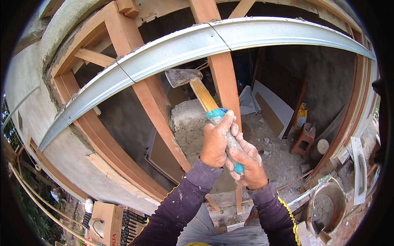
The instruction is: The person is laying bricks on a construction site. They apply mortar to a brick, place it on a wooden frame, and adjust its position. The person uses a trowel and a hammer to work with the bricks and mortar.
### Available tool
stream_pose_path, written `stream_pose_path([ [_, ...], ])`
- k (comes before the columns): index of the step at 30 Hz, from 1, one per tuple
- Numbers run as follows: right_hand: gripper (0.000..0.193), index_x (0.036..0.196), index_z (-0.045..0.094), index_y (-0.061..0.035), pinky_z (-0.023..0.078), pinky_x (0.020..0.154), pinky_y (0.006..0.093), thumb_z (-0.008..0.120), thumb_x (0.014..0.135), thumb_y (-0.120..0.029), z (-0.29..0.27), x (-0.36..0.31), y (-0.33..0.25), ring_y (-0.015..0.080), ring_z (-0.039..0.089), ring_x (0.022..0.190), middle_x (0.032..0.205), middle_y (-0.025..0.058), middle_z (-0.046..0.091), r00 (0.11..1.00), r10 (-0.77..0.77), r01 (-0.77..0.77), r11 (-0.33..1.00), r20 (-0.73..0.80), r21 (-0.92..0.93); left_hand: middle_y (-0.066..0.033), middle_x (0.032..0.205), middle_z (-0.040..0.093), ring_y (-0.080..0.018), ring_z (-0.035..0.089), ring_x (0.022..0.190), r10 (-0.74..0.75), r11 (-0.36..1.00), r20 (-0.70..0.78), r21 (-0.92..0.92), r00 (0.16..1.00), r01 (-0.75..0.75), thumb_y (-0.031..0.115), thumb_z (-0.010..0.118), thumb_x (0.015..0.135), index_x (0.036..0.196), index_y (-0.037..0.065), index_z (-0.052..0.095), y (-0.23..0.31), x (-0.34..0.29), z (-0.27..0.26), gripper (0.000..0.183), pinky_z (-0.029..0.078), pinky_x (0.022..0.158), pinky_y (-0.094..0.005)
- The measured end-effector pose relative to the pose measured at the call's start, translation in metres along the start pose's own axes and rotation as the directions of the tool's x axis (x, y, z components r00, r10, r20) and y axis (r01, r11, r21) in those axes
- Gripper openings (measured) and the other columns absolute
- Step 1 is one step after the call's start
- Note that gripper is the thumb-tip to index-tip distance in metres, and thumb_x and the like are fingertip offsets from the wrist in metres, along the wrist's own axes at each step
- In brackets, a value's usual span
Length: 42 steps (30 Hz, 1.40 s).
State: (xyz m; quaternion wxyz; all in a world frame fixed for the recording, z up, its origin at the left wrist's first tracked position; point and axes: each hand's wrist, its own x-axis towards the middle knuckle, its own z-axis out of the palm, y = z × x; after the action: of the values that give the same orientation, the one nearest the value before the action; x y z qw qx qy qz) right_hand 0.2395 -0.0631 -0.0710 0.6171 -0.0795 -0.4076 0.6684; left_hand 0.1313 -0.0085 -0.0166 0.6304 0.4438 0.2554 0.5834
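Both my hands grip a hammer (201, 92) with a rusty grey metal head and a yellow wooden handle wrapped in turquoise tape. My left hand (215, 141) holds the handle higher up, just below the tape. My right hand (248, 164) holds the lower end. The hammer head is raised just under a long grey metal rail (172, 51) that runs across a wooden window frame (123, 37), and it is close to an upright wooden post (223, 78). Both hands are dusty with cement.
Through the opening lie a heap of sand and rubble (193, 123), a white board (273, 108), a small orange stool (305, 139) and a yellow bag (301, 115). At lower right are a bucket with mortar (326, 207) and a trowel board (357, 164). A cardboard box (104, 219) lies lower left.
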Motion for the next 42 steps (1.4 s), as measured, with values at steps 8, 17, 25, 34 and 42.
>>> stream_pose_path([
  [8, 0.043, 0.134, 0.058, 0.0037, 0.045, 0.044, 0.021, 0.073, 0.101, -0.019, -0.022, 0.013, -0.004, 0.0078, 0.061, 0.066, 0.096, 0.0035, 0.065, 0.999, -0.036, 0.035, 0.98, 0.001, -0.195, 0.0001, 0.072, 0.054, -0.0153, 0.058, 0.065, 0.056, 0.991, 0.106, -0.125, 0.993, -0.042, 0.031, 0.064, 0.11, 0.11, 0.005, 0.06, -0.017, 0.021, -0.006, 0.027, 0.056, 0.076, -0.0363],
  [17, 0.056, 0.138, 0.057, 0.0074, 0.045, 0.047, 0.0223, 0.075, 0.099, -0.028, -0.024, -0.009, -0.002, 0.0086, 0.062, 0.067, 0.091, 0.0059, 0.065, 0.999, -0.034, 0.028, 0.95, -0.014, -0.312, -0.0004, 0.076, 0.059, -0.0124, 0.059, 0.068, 0.042, 0.994, 0.106, -0.11, 0.994, -0.03, 0.027, 0.068, 0.108, 0.11, 0.006, 0.062, -0.023, 0.001, -0.007, 0.023, 0.057, 0.08, -0.0356],
  [25, 0.082, 0.16, 0.034, 0.008, 0.044, 0.044, 0.0229, 0.075, 0.097, -0.025, -0.045, -0.027, 0.006, 0.0102, 0.057, 0.062, 0.096, 0.0098, 0.064, 0.999, -0.037, 0.04, 0.964, 0.015, -0.263, -0.0005, 0.075, 0.058, -0.0114, 0.058, 0.068, 0.114, 0.993, 0.123, -0.043, 0.986, -0.11, 0.023, 0.069, 0.106, 0.107, 0.005, 0.062, -0.041, -0.011, 0.001, 0.019, 0.053, 0.071, -0.0322],
  [34, 0.088, 0.164, 0.026, 0.0014, 0.044, 0.043, 0.0218, 0.076, 0.097, -0.024, -0.055, -0.016, 0.012, 0.0105, 0.058, 0.062, 0.093, 0.0073, 0.062, 1.0, 0.023, -0.021, 0.993, 0.015, -0.117, -0.0009, 0.076, 0.058, -0.0114, 0.057, 0.067, 0.109, 0.992, 0.038, 0.054, 0.993, -0.11, 0.024, 0.069, 0.107, 0.106, 0.006, 0.062, -0.044, -0.004, 0.001, 0.02, 0.055, 0.071, -0.0325],
  [42, 0.088, 0.162, 0.03, -0.0003, 0.044, 0.04, 0.0216, 0.079, 0.093, -0.027, -0.065, -0.001, 0.027, 0.0108, 0.059, 0.061, 0.098, 0.0084, 0.063, 1.0, 0.019, -0.018, 0.998, 0.025, -0.053, 0.0001, 0.076, 0.057, -0.0098, 0.056, 0.068, 0.106, 0.993, -0.001, 0.043, 0.994, -0.106, 0.018, 0.068, 0.106, 0.102, 0.006, 0.06, -0.042, 0.005, -0.004, 0.014, 0.051, 0.066, -0.0299],
])
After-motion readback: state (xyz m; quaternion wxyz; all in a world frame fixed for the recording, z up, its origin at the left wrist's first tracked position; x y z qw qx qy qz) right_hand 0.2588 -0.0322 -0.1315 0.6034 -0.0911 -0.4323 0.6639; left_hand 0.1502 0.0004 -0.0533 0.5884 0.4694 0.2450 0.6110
